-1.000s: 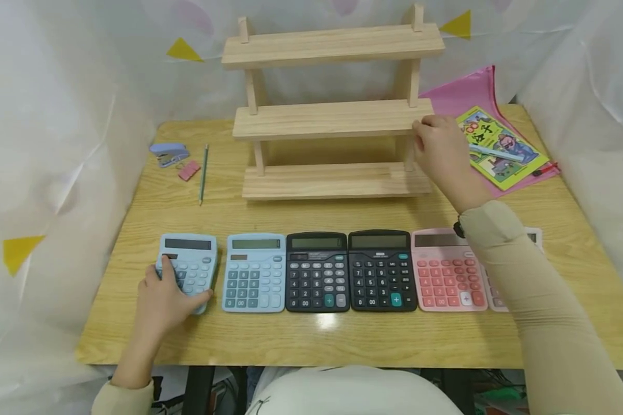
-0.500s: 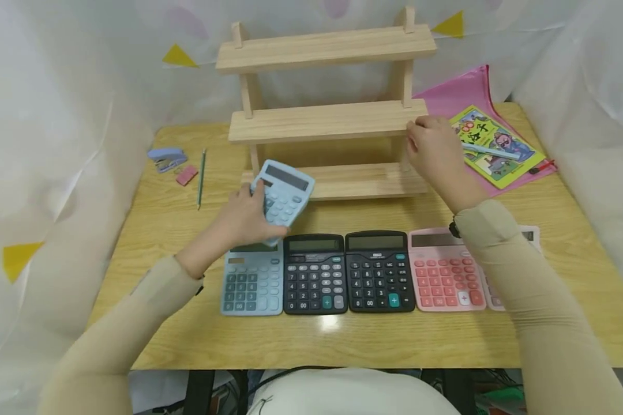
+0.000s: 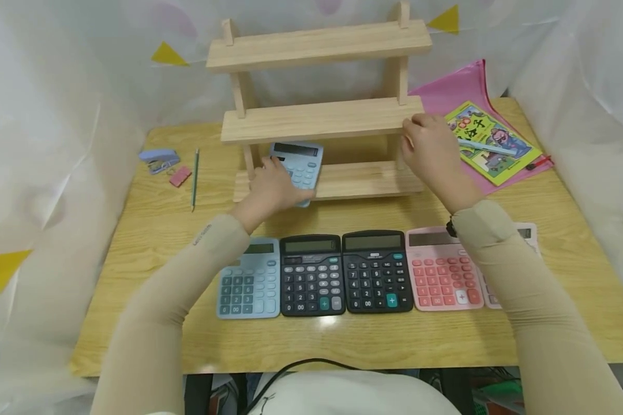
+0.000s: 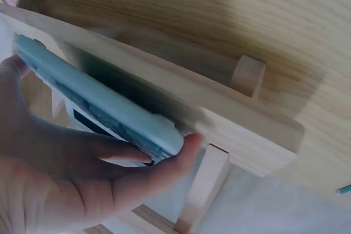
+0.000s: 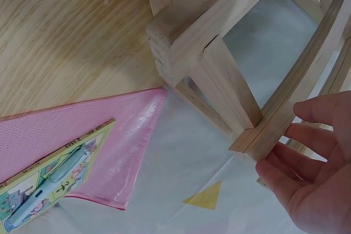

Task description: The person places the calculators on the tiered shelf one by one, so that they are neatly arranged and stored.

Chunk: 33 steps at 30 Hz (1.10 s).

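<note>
My left hand (image 3: 274,187) grips a light blue calculator (image 3: 302,167) by its two sides, display end up, at the lowest shelf board (image 3: 366,178) of a three-tier wooden rack (image 3: 316,121). In the left wrist view the calculator (image 4: 104,94) is tilted over that board (image 4: 181,89); whether it touches the wood I cannot tell. At the rack's right side, my right hand (image 3: 432,153) holds the end of the middle board. The right wrist view shows the fingers (image 5: 299,163) curled at that board's end (image 5: 260,143).
Along the table front lie another blue calculator (image 3: 249,288), two black calculators (image 3: 311,282) (image 3: 378,276), and pink ones (image 3: 443,271) partly under my right sleeve. At left are a stapler (image 3: 159,159), a pink clip (image 3: 179,176) and a pencil (image 3: 194,180). A booklet (image 3: 490,135) lies on a pink pouch (image 3: 449,95).
My left hand has lifted the leftmost blue calculator from the table and carried it forward and right to the rack's lowest board. The right hand stays at the middle board's end.
</note>
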Motion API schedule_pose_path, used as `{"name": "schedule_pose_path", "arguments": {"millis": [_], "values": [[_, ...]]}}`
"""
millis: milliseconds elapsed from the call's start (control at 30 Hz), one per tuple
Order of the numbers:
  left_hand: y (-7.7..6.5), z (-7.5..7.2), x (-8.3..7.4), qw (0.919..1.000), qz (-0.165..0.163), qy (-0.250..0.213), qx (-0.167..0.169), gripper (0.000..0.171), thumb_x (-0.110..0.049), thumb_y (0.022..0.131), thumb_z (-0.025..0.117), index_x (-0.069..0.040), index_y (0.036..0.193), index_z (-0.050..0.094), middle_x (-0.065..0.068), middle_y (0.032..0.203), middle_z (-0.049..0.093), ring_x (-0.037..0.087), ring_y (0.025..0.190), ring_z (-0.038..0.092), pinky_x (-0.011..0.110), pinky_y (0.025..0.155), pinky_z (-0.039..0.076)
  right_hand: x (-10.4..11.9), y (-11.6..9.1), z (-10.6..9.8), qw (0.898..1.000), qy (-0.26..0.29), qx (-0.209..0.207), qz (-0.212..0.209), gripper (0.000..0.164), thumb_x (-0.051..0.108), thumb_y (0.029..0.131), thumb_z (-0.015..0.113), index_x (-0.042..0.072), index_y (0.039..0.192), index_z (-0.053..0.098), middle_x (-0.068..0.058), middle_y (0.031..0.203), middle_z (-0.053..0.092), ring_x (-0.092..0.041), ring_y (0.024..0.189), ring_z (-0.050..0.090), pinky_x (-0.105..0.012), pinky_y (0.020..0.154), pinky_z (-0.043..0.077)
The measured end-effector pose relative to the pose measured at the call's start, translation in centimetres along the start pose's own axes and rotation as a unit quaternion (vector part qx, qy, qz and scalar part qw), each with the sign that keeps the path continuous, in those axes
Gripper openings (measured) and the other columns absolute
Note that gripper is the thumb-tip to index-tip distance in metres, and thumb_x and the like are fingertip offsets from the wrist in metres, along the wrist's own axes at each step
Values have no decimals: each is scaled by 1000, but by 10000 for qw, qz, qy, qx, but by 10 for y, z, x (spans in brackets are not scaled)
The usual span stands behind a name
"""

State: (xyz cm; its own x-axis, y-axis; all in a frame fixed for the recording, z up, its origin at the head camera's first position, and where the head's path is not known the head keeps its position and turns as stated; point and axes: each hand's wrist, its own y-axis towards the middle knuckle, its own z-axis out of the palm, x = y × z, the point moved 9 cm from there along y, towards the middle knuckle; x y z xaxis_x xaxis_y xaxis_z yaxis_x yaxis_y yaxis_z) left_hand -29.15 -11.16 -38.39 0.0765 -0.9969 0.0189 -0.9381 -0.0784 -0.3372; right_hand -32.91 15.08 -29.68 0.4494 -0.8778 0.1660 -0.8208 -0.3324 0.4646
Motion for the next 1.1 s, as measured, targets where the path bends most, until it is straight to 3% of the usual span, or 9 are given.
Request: {"name": "schedule_pose_path", "arguments": {"millis": [133, 333, 600, 667, 733, 833, 900, 1000, 1100], "values": [[4, 3, -1, 9986, -392, 337, 105, 131, -90, 65, 30, 10, 143, -3, 29, 152, 3, 40, 115, 48, 39, 69, 56, 1, -1, -1, 10000, 5, -52, -48, 20, 10, 88, 51, -6, 95, 61, -26, 107, 62, -45, 95, 55, -52, 87, 45], [5, 2, -5, 9920, -694, 1054, 107, 133, -93, 64, 16, 12, 143, -3, 30, 152, -4, 35, 92, 57, 32, 43, 51, 0, 0, 0, 9999, 33, -84, -53, 19, 10, 88, 52, -6, 93, 61, -27, 106, 62, -44, 95, 55, -52, 88, 44], [2, 0, -7, 9881, -749, 1334, 154, 132, -94, 62, 11, 9, 144, -1, 30, 152, -1, 27, 59, 60, 36, 48, 55, -1, 0, 1, 10000, 7, 15, 27, 21, 11, 89, 52, -6, 95, 61, -27, 106, 62, -44, 95, 54, -52, 87, 44], [-2, 0, -3, 9878, -786, 1335, 141, 132, -94, 62, 11, 7, 144, -4, 30, 152, -1, 30, 63, 63, 40, 54, 57, 1, 1, 2, 10000, 30, 50, 28, 21, 11, 89, 52, -6, 97, 61, -27, 107, 62, -44, 95, 54, -52, 87, 44], [-8, -1, 1, 9880, -806, 1315, 55, 131, -94, 62, 12, 6, 144, -6, 29, 152, -2, 36, 85, 66, 44, 62, 58, 3, 1, 3, 10000, 52, 70, 27, 22, 12, 89, 52, -6, 98, 61, -27, 107, 61, -44, 95, 54, -53, 87, 44], [-27, -3, 7, 9909, -677, 1112, -356, 132, -94, 62, 17, 6, 144, -5, 28, 152, -2, 44, 119, 50, 42, 62, 58, 5, 1, 4, 9999, 87, 86, 25, 23, 12, 89, 52, -6, 100, 61, -27, 108, 61, -45, 96, 54, -53, 87, 44], [-51, -5, 13, 9936, -445, 751, -711, 131, -93, 63, 22, 6, 145, -2, 27, 153, -1, 47, 131, 34, 41, 64, 58, 5, 1, 5, 9999, 103, 101, 32, 25, 12, 89, 52, -6, 102, 62, -27, 109, 61, -45, 97, 54, -53, 88, 43], [-95, 3, 26, 9939, -75, 253, -1071, 127, -89, 67, 30, 7, 145, 3, 29, 152, 3, 47, 132, 32, 40, 69, 58, 2, 1, 5, 9998, 136, 122, 101, 27, 12, 88, 52, -6, 106, 62, -27, 112, 60, -46, 100, 53, -53, 90, 43], [-134, 29, 47, 9941, -119, -159, -1066, 121, -83, 72, 38, 10, 144, 7, 32, 151, 8, 50, 132, 30, 54, 91, 49, -4, 0, 4, 9995, 138, 187, 235, 30, 13, 88, 52, -6, 111, 61, -28, 115, 59, -47, 102, 52, -54, 92, 42]]}}
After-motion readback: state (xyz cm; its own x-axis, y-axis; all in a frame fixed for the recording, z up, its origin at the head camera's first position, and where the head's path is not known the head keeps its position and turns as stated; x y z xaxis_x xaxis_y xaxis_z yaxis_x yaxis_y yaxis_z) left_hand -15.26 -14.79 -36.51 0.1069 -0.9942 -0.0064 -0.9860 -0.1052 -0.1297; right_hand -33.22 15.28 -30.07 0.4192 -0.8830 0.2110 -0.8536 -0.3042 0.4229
